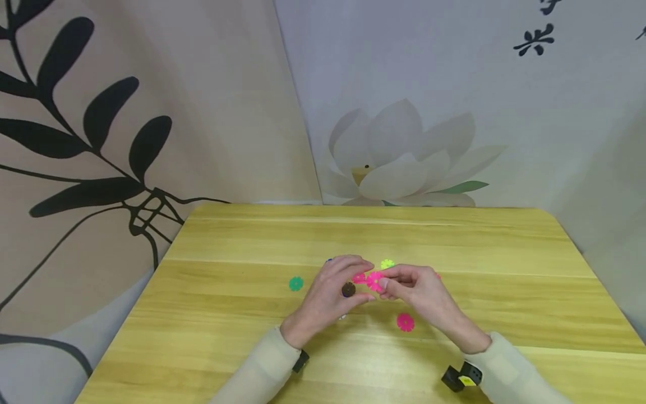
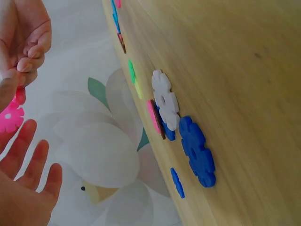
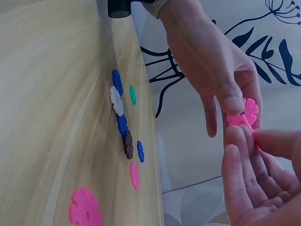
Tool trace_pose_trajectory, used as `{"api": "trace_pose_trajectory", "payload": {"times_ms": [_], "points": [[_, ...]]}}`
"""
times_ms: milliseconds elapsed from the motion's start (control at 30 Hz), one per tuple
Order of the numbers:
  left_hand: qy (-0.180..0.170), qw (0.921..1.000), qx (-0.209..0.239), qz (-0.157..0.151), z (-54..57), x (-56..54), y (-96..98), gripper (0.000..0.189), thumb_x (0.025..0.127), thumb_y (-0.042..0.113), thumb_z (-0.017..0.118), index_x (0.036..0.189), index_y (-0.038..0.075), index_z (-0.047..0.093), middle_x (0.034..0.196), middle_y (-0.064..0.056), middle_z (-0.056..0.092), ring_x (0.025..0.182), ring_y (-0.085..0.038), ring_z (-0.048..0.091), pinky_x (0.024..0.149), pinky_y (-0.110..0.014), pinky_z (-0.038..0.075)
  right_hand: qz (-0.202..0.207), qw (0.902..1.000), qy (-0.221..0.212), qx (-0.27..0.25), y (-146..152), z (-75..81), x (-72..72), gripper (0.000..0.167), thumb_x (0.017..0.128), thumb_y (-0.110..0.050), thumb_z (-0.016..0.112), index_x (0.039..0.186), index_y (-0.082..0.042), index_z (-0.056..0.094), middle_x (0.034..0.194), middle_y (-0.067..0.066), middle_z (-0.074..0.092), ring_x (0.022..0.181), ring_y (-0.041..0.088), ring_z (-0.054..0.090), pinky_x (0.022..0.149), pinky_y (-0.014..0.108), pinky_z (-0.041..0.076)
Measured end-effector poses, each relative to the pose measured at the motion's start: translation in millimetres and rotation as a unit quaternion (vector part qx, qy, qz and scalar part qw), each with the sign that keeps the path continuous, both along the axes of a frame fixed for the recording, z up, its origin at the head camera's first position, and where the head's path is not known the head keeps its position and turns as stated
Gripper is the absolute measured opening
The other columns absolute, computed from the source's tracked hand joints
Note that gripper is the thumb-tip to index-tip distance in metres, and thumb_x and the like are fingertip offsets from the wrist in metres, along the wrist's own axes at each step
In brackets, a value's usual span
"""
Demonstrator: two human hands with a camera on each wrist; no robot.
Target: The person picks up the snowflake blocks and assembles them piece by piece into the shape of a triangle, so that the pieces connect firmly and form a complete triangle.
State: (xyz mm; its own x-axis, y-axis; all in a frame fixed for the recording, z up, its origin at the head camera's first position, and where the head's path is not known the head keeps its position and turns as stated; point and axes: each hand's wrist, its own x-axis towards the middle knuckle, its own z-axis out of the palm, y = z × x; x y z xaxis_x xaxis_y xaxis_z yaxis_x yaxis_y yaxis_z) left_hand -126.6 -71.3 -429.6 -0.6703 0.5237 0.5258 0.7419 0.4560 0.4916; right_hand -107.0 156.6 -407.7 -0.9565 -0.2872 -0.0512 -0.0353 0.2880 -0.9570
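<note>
My right hand (image 1: 421,292) pinches a pink flower-shaped plastic disc (image 1: 375,281) between thumb and fingertips. In the right wrist view a second pink piece (image 3: 254,136) stands edge-on against the face-on disc (image 3: 250,111), at the fingertips of the right hand (image 3: 263,188). Facing it, the left hand (image 1: 330,283) has its thumb and fingers spread apart around the discs. From the left wrist view, the fingers of the left hand (image 2: 26,174) look loosely extended below the disc (image 2: 10,117). Whether the left thumb touches the disc I cannot tell.
Loose discs lie on the wooden table (image 1: 227,336): green (image 1: 296,284), brown (image 1: 349,289), yellow (image 1: 387,264) and pink (image 1: 405,322). White (image 2: 164,99) and blue (image 2: 197,151) ones lie beneath the hands. A printed curtain (image 1: 227,112) hangs behind the table.
</note>
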Motion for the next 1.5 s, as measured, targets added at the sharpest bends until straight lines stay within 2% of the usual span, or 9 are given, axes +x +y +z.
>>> {"api": "trace_pose_trajectory", "payload": {"times_ms": [267, 400, 500, 600, 800, 900, 1000, 1300, 1500], "points": [[0.047, 0.9985, 0.024, 0.011, -2.8, 1.3, 2.0, 0.039, 0.079, 0.027, 0.09, 0.112, 0.009, 0.077, 0.114, -0.002, 0.074, 0.113, -0.02, 0.064, 0.104, -0.037, 0.05, 0.024, 0.9993, 0.028, 0.013, 11, -1.6, -1.4, 0.036, 0.104, -0.026, 0.066, 0.123, 0.003, 0.07, 0.1, 0.009, 0.076, 0.094, 0.036, 0.074, 0.083, 0.043, 0.062], [0.041, 0.9986, 0.025, 0.023, -3.9, 1.2, 0.7, 0.039, 0.08, 0.028, 0.09, 0.111, 0.009, 0.076, 0.113, -0.002, 0.074, 0.114, -0.019, 0.064, 0.104, -0.038, 0.05, -0.002, 0.9935, 0.078, 0.083, 35, -5.0, -12.5, 0.035, 0.106, -0.028, 0.062, 0.124, 0.001, 0.07, 0.098, 0.009, 0.076, 0.091, 0.03, 0.074, 0.082, 0.038, 0.061], [0.031, 0.9989, 0.023, 0.029, -3.2, 1.5, -1.0, 0.037, 0.082, 0.028, 0.089, 0.111, 0.009, 0.076, 0.113, -0.002, 0.073, 0.114, -0.019, 0.063, 0.103, -0.039, 0.05, -0.013, 0.978, 0.119, 0.171, 51, -8.4, -22.8, 0.029, 0.104, -0.026, 0.066, 0.121, -0.004, 0.073, 0.099, 0.004, 0.077, 0.089, 0.024, 0.073, 0.081, 0.037, 0.06], [0.029, 0.9989, 0.02, 0.032, -2.5, 2.1, -3.2, 0.036, 0.083, 0.027, 0.088, 0.111, 0.009, 0.076, 0.113, -0.002, 0.073, 0.114, -0.02, 0.063, 0.103, -0.04, 0.05, 0.0, 0.9613, 0.145, 0.235, 62, -12.8, -32.1, 0.024, 0.101, -0.021, 0.069, 0.117, -0.005, 0.075, 0.104, 0.003, 0.077, 0.093, 0.023, 0.073, 0.084, 0.044, 0.06], [0.035, 0.9985, 0.022, 0.037, -4.5, 0.8, -6.2, 0.034, 0.082, 0.026, 0.088, 0.109, 0.009, 0.077, 0.112, -0.002, 0.074, 0.112, -0.02, 0.064, 0.101, -0.039, 0.052, 0.055, 0.937, 0.172, 0.299, 76, -24.4, -47.7, 0.025, 0.095, -0.012, 0.075, 0.119, -0.002, 0.074, 0.115, 0.01, 0.073, 0.101, 0.031, 0.072, 0.085, 0.05, 0.059], [0.033, 0.9984, 0.022, 0.04, -5.9, 0.6, -5.8, 0.034, 0.082, 0.027, 0.088, 0.109, 0.009, 0.077, 0.112, -0.001, 0.074, 0.112, -0.02, 0.064, 0.101, -0.039, 0.052, 0.081, 0.9208, 0.185, 0.333, 80, -30.3, -54.0, 0.027, 0.093, -0.01, 0.077, 0.118, 0.0, 0.074, 0.111, 0.011, 0.072, 0.095, 0.027, 0.071, 0.082, 0.046, 0.059], [0.031, 0.9984, 0.024, 0.04, -6.1, 1.2, -5.2, 0.034, 0.081, 0.027, 0.089, 0.109, 0.009, 0.077, 0.111, -0.001, 0.074, 0.111, -0.02, 0.064, 0.1, -0.038, 0.052, 0.094, 0.9114, 0.184, 0.356, 80, -34.5, -56.5, 0.029, 0.092, -0.01, 0.078, 0.118, 0.002, 0.074, 0.107, 0.009, 0.07, 0.088, 0.019, 0.065, 0.079, 0.04, 0.058], [0.03, 0.9983, 0.03, 0.04, -6.7, 0.7, -8.7, 0.035, 0.081, 0.025, 0.089, 0.109, 0.008, 0.077, 0.112, -0.002, 0.074, 0.112, -0.02, 0.064, 0.101, -0.039, 0.051, 0.099, 0.9036, 0.192, 0.37, 73, -41.7, -59.6, 0.023, 0.088, -0.015, 0.084, 0.104, -0.001, 0.076, 0.099, 0.003, 0.067, 0.088, 0.018, 0.06, 0.082, 0.041, 0.056], [0.03, 0.9983, 0.037, 0.034, -7.8, -0.5, -9.6, 0.034, 0.081, 0.025, 0.089, 0.108, 0.008, 0.077, 0.111, -0.003, 0.074, 0.111, -0.021, 0.065, 0.1, -0.037, 0.052, 0.072, 0.9208, 0.154, 0.351, 66, -37.1, -58.3, 0.009, 0.092, -0.009, 0.078, 0.093, -0.011, 0.069, 0.085, -0.006, 0.064, 0.075, 0.011, 0.056, 0.071, 0.033, 0.052]]}}
